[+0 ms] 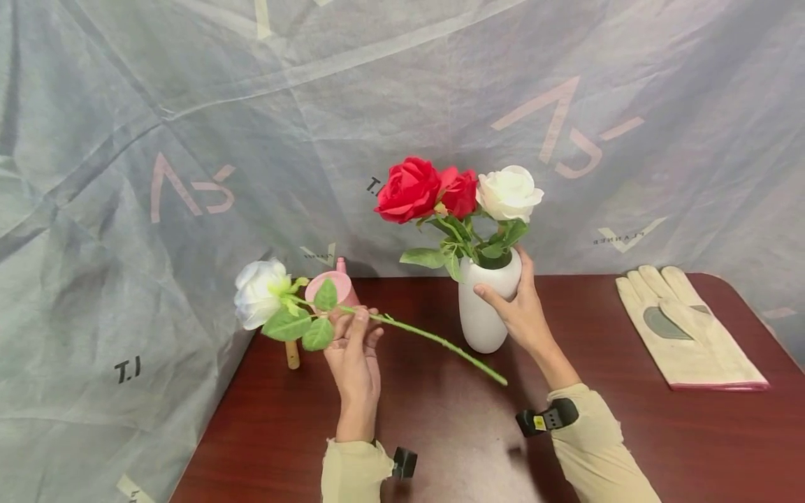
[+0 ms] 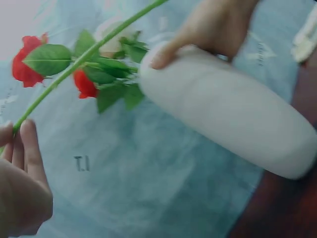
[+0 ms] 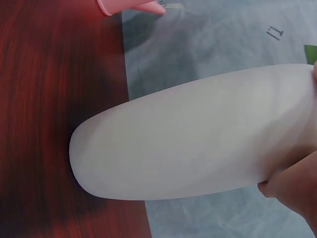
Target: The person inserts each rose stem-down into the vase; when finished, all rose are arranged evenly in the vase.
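Observation:
In the head view my left hand (image 1: 356, 367) pinches the green stem of a white rose (image 1: 259, 293) between thumb and fingers. The bloom points left, and the bare stem end slants down to the right, in front of the table. My right hand (image 1: 527, 314) grips a white vase (image 1: 481, 318) near its rim, thumb on the front. Two red roses, a large one (image 1: 409, 190) and one behind it (image 1: 460, 192), stand in the vase with another white rose (image 1: 509, 193). The right wrist view shows the vase's smooth side (image 3: 183, 139); its flowers are mostly out of that frame.
Behind the left hand is a pink watering can (image 1: 339, 288). A short wooden handle (image 1: 292, 355) shows below the held bloom. Pale work gloves (image 1: 692, 339) lie on the right of the dark red table (image 1: 440, 454). A grey printed sheet (image 1: 302, 126) hangs behind.

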A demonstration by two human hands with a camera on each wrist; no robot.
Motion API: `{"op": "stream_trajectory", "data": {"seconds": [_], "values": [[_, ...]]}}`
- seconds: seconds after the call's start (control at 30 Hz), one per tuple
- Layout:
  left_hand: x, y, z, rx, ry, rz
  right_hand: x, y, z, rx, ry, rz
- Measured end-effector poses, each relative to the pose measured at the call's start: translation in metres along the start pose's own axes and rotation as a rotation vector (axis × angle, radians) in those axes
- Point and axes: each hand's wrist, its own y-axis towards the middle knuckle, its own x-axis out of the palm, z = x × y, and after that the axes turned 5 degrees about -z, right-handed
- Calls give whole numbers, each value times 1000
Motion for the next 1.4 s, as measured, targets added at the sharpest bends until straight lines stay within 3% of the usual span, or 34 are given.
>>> {"op": "stream_trajectory", "data": {"seconds": [0.17,0.37,0.63,0.87,1.03,1.2,1.4], "values": [[13,10,7,109,-62,192,1,0,1,-4,8,1],[32,16,10,262,-109,287,1,1,4,-22,15,12],[54,21,4,441,-16,222,2,2,4,-18,14,17],[63,14,-7,480,116,272,2,1,3,-3,20,22],[65,15,-12,521,160,214,5,0,3,-14,35,5],[67,24,-16,568,162,167,8,0,2,-25,36,1],[70,41,-36,603,210,126,8,2,1,-29,35,9]]}}
